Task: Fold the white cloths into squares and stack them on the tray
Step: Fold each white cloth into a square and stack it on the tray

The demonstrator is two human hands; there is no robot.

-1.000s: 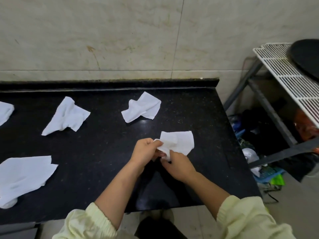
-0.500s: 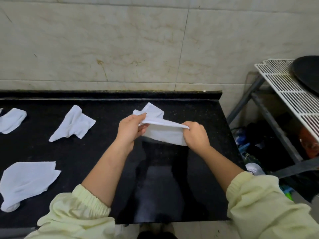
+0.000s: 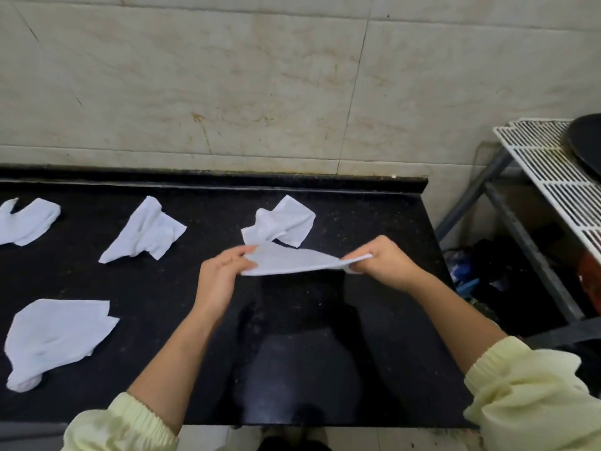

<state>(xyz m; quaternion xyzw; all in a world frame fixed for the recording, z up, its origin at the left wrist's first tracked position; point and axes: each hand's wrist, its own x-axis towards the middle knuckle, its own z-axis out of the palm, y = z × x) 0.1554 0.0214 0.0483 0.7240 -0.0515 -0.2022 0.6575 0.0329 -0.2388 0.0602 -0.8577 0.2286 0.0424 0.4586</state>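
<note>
Grip: L hand (image 3: 218, 275), R hand (image 3: 388, 265) pinch cloth (image 3: 292, 261); far-L cloth (image 3: 27, 222) cropped.

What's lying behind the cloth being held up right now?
A crumpled white cloth lies on the black counter just behind the held cloth. The held cloth covers its near edge, so that part is unseen.

Stained beige wall (image 3: 260, 76) tiles behind black counter (image 3: 325, 336). White wire rack (image 3: 546, 177) on grey frame, right. Pale floor (image 3: 211, 437).

left hand (image 3: 221, 274) and right hand (image 3: 387, 265) apart, fingers (image 3: 239, 257) pinching cloth (image 3: 292, 261)
</note>
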